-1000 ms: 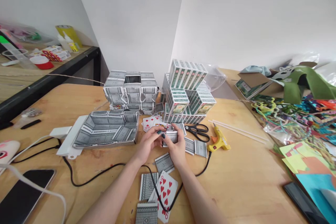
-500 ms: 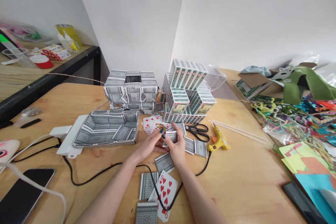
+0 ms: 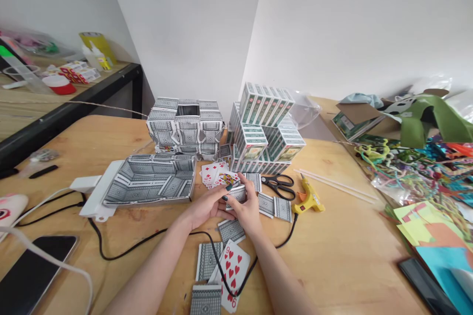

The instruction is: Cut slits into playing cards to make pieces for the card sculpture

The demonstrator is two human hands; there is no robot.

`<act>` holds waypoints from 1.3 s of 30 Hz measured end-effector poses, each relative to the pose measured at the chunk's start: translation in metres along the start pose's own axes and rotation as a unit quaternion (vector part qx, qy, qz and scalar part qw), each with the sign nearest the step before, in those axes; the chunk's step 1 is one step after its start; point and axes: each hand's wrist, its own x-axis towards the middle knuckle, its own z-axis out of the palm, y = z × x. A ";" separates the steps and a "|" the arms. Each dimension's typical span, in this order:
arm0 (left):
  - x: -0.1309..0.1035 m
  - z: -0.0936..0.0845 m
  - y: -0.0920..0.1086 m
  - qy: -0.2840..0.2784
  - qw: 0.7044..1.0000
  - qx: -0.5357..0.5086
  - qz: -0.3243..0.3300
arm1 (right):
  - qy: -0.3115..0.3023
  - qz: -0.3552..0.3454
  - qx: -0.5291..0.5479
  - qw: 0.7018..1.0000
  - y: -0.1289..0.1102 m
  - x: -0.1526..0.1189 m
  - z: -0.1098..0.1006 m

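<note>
Right hand (image 3: 245,205) grips a patterned card (image 3: 237,194); the left hand (image 3: 207,206) meets its edge, hold unclear. Towards six o'clock, a hearts card (image 3: 235,268) reads 9; at one, stacked boxes (image 3: 255,142) carry illegible print; at nine sits a card-lined tray (image 3: 148,168).

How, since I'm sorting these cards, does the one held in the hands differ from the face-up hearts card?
The held card shows a grey patterned back; the hearts card shows a white face with red pips. The held card is in the right hand, partly hidden by fingers; the hearts card lies on the table, crossed by the black cord. Both appear to be playing cards.
</note>
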 end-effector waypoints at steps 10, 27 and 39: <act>0.000 0.000 -0.002 0.027 0.999 -0.043 0.016 | 0.014 0.002 0.042 0.999 0.003 0.002 0.000; 0.006 0.002 -0.008 0.020 0.986 0.015 0.168 | 0.068 0.097 0.288 0.950 0.009 0.007 -0.002; 0.005 0.002 -0.006 0.079 0.965 0.134 0.211 | 0.036 0.078 0.360 0.929 -0.002 0.007 -0.005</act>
